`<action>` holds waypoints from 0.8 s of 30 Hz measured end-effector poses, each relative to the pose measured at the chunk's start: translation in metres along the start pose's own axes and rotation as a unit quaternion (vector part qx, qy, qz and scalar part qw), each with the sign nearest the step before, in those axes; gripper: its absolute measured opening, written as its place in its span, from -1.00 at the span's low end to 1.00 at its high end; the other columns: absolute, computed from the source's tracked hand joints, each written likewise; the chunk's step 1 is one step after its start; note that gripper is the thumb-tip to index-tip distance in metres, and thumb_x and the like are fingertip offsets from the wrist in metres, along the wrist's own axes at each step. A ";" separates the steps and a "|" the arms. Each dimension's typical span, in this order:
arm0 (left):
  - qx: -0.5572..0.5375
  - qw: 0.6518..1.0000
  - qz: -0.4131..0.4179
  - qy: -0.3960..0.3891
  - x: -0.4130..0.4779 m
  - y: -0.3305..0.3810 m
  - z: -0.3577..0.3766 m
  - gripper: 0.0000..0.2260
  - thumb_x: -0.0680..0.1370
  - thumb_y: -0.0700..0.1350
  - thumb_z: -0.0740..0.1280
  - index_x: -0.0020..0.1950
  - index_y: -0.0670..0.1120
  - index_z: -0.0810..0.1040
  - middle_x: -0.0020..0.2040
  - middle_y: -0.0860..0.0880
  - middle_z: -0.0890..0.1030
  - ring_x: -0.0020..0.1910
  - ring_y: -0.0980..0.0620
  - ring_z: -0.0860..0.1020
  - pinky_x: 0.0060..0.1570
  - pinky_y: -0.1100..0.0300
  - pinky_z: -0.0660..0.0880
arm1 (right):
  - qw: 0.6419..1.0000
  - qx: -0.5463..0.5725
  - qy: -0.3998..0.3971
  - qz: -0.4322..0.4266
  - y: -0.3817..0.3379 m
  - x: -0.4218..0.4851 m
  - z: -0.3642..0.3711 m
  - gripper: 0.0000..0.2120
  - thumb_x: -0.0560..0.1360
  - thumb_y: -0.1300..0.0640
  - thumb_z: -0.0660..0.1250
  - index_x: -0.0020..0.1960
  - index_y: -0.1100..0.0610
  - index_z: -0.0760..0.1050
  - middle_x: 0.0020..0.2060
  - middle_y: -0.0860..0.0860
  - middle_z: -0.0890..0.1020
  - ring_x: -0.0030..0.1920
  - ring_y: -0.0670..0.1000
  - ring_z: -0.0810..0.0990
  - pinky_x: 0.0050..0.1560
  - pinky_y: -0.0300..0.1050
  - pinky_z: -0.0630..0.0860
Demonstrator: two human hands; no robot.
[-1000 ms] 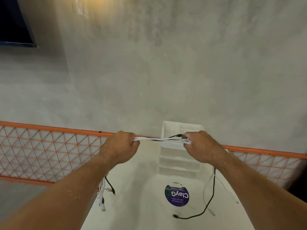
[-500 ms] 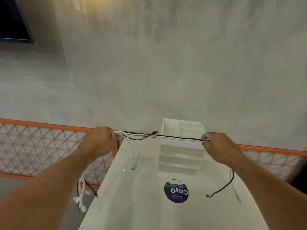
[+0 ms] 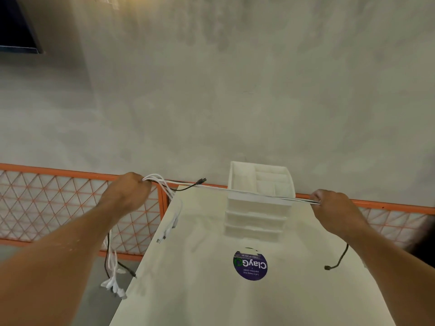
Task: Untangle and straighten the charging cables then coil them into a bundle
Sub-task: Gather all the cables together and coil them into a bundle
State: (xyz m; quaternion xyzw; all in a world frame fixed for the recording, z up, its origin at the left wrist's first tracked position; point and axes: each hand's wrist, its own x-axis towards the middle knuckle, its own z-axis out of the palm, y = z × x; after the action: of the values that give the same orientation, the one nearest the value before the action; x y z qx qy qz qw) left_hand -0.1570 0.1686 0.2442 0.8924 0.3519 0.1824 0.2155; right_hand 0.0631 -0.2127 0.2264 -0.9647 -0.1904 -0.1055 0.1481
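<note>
A grey wall (image 3: 235,90) fills the space behind the organizer (image 3: 256,208), with a dark panel (image 3: 16,24) high up, far to the organizer's left. The white counter (image 3: 200,297) carries the organizer at its far end. An orange mesh fence (image 3: 58,203) runs behind the organizer along the foot of the wall, out to both sides.

The organizer is a white plastic stack. On top is an open tray split into compartments, one long one on its left and smaller ones on its right. The compartments show white walls and floors. Below are shut drawers, and what they hold is hidden.

The left hand (image 3: 127,196), left of the organizer and past the counter's edge, is clenched round a bunch of cables (image 3: 235,189). The right hand (image 3: 334,208), just right of the organizer's tray, pinches the cables' other end. Between the hands a white and black stretch is pulled tight and straight across the front of the tray. I cannot tell if it touches.

A round purple sticker (image 3: 250,265) lies on the counter in front of the organizer. Loose white ends (image 3: 175,215) droop from the left hand onto the counter left of the organizer, and more dangle below that forearm. A black plug (image 3: 202,180) pokes up left of the tray. A black tail (image 3: 339,260) hangs under the right wrist.
</note>
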 end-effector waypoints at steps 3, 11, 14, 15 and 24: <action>0.019 1.000 -0.003 0.015 -0.002 0.016 0.000 -0.71 0.55 -0.08 0.15 -0.30 -0.17 0.47 -0.35 -0.09 0.55 -0.39 -0.04 0.47 -0.41 0.19 0.33 | 1.000 -0.014 -0.005 0.017 0.005 0.002 0.005 -0.86 0.55 0.05 0.21 -0.13 0.06 0.49 -0.26 0.03 0.58 -0.21 0.11 0.54 -0.26 -0.08 0.39; -0.022 0.999 0.030 0.027 -0.010 0.066 0.011 -0.74 0.53 -0.10 0.13 -0.32 -0.14 0.44 -0.30 -0.13 0.56 -0.35 -0.10 0.49 -0.39 0.17 0.36 | 0.969 0.027 -0.246 0.020 -0.013 -0.018 0.044 -0.37 0.50 -0.04 0.37 0.47 0.08 0.20 0.27 0.11 0.52 0.18 0.09 0.53 0.15 -0.07 0.47; -0.027 0.997 0.067 0.031 -0.015 0.090 0.019 -0.75 0.51 -0.10 0.13 -0.36 -0.11 0.37 -0.23 -0.17 0.57 -0.23 -0.20 0.53 -0.25 0.10 0.44 | 0.956 0.103 -0.274 -0.012 -0.040 -0.028 0.043 -0.09 0.42 -0.06 0.47 0.56 0.07 0.00 0.50 0.06 0.27 0.43 0.09 0.33 0.39 -0.03 0.33; -0.026 0.996 0.079 0.030 -0.018 0.098 0.021 -0.76 0.51 -0.09 0.13 -0.35 -0.11 0.37 -0.22 -0.17 0.57 -0.20 -0.21 0.53 -0.22 0.09 0.46 | 0.952 0.141 -0.268 -0.032 -0.053 -0.031 0.041 -0.04 0.40 -0.07 0.50 0.57 0.05 -0.03 0.53 0.02 0.21 0.47 0.06 0.26 0.41 -0.07 0.27; 0.059 0.984 0.167 0.014 -0.036 0.136 0.024 -0.72 0.56 -0.06 0.11 -0.35 -0.07 0.33 -0.35 -0.02 0.44 -0.37 -0.03 0.41 -0.31 0.15 0.31 | 0.909 0.318 -0.247 -0.104 -0.107 -0.031 -0.009 0.22 0.15 -0.23 0.58 0.57 -0.11 -0.11 0.47 -0.25 0.16 0.46 -0.15 0.16 0.40 -0.18 0.19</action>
State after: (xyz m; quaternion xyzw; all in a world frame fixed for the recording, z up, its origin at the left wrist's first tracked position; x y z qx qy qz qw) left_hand -0.0957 0.0478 0.2877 0.9473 0.2107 0.2071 0.1237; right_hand -0.0090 -0.1314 0.2532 -0.8366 -0.3432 0.1878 0.3834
